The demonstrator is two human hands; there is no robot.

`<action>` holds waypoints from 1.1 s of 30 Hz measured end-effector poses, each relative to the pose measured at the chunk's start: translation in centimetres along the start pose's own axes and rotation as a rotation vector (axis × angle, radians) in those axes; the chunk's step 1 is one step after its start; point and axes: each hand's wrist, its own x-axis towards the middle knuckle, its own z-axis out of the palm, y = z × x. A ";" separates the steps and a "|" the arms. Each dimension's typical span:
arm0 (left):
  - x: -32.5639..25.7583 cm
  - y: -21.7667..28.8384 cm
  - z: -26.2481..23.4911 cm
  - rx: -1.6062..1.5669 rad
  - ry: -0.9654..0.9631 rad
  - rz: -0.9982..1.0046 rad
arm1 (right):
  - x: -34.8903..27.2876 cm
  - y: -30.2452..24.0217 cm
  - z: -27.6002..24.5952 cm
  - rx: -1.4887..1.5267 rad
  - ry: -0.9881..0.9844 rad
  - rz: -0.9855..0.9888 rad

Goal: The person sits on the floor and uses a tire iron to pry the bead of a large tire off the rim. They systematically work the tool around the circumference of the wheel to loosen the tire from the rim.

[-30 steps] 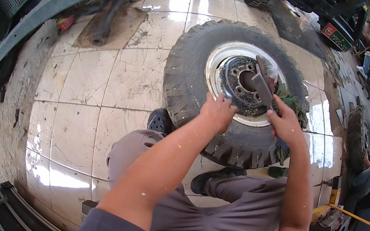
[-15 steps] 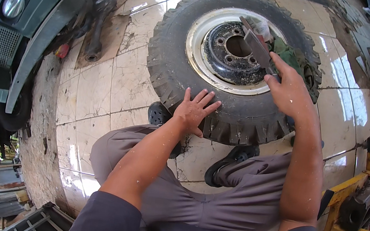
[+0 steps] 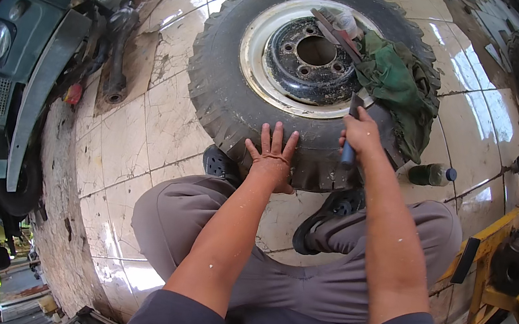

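Note:
A large black off-road tire (image 3: 217,67) on a worn white rim (image 3: 249,55) lies flat on the floor before me. My left hand (image 3: 272,160) rests on its near sidewall, fingers spread and holding nothing. Closed around a blue-handled tool (image 3: 347,154) with a flat dark metal blade, my right hand (image 3: 364,134) is over the tire's near right part. Part of the tool is hidden by my fingers. A crumpled green cloth (image 3: 392,74) drapes over the tire's right side. Long flat metal tools (image 3: 339,36) and a clear plastic wrapper (image 3: 347,22) lie across the rim.
A dark green bottle with a blue cap (image 3: 430,174) lies right of the tire. Yellow metal equipment (image 3: 476,254) stands at the right. A vehicle front (image 3: 8,54) is at the left, near a rusty metal shaft (image 3: 117,58) on cardboard.
My right hand has come back toward me with the tool, from above the rim to the near sidewall. The green cloth and bottle are now more exposed. My left hand stays on the tire.

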 end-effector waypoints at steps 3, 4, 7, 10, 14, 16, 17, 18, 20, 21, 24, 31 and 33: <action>0.2 -0.4 0.7 -0.030 0.010 0.000 | -1.2 1.4 2.8 0.107 -0.037 -0.005; 0.3 -0.3 0.6 -0.031 0.014 0.003 | -1.0 1.8 3.5 0.137 -0.043 -0.019; 0.3 0.0 0.6 -0.036 -0.014 0.002 | -0.7 2.7 4.5 0.170 -0.078 -0.073; 0.4 0.0 0.4 -0.035 -0.039 -0.009 | 0.1 2.2 5.2 0.165 -0.084 -0.079; 0.6 0.1 0.4 -0.033 -0.054 -0.007 | 0.6 2.1 6.1 0.246 -0.030 -0.098; 0.6 0.0 0.8 -0.037 -0.023 -0.001 | 1.0 1.7 5.8 0.275 -0.012 -0.100; 0.6 0.0 1.0 -0.039 -0.009 0.004 | 1.1 1.6 5.6 0.289 -0.002 -0.100; 0.6 -0.2 0.8 -0.033 -0.015 -0.004 | 0.8 1.8 6.1 0.270 -0.023 -0.080; 0.6 -0.5 0.4 -0.021 -0.028 -0.018 | -0.2 2.3 7.3 0.233 -0.065 -0.040; 0.6 -0.3 0.4 -0.019 -0.028 -0.016 | 0.0 2.3 7.1 0.239 -0.057 -0.051; 0.6 -0.1 0.5 -0.017 -0.024 -0.006 | 0.9 1.6 6.2 0.311 -0.031 -0.072; 0.7 0.0 0.5 -0.018 -0.035 -0.007 | -0.1 2.2 6.8 0.220 -0.067 -0.010; 0.6 -0.2 0.6 -0.023 -0.038 0.001 | 0.1 1.6 6.4 0.248 -0.066 -0.032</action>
